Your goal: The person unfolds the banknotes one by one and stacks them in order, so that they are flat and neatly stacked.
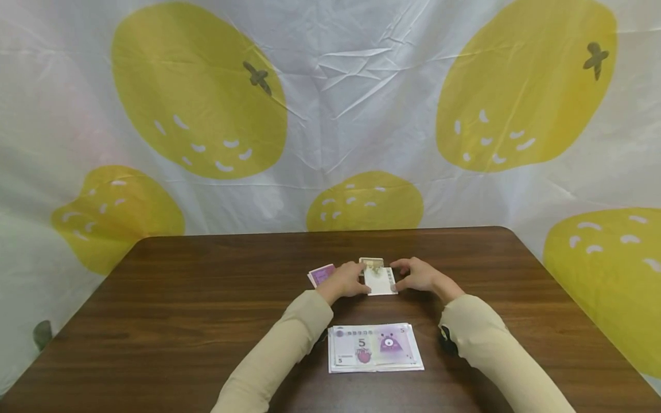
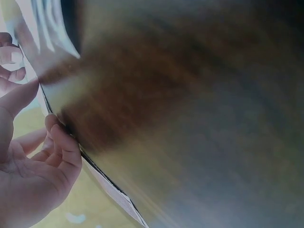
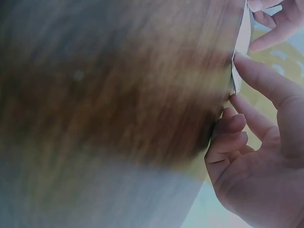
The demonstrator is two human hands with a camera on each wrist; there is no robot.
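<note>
Thumb and bent index finger of the left hand (image 1: 346, 279) stand apart, at the left edge of a small white rectangular paper note with printing along its right side (image 1: 378, 282). Thumb and index finger of the right hand (image 1: 420, 276) likewise stand apart, at the note's right edge. White note position: flat between the two hands, the thumb tips at its lower corners; the right-wrist view shows the right thumb tip against a pale paper edge. Remaining fingers of both hands are loosely bent, as seen in the wrist views. Whether either hand grips the paper firmly cannot be told.

Directly behind the white note, partly overlapped by it, lies a brownish-yellow printed note (image 1: 372, 262). To its left, partly hidden by the left hand, lie purple-faced paper notes with white borders (image 1: 321, 275); contact with that hand cannot be determined. In front of the white note, well apart from it, rests a stack of larger pale-lilac notes marked "5" with a purple one-eyed figure (image 1: 376, 348), edges slightly uneven.

Cream long sleeves (image 1: 289, 330) cover both forearms. All paper lies on a dark brown wood-grain table (image 1: 206, 281). Beyond the note, past the table's far edge, hangs a white cloth printed with yellow fruit (image 1: 356, 126).
</note>
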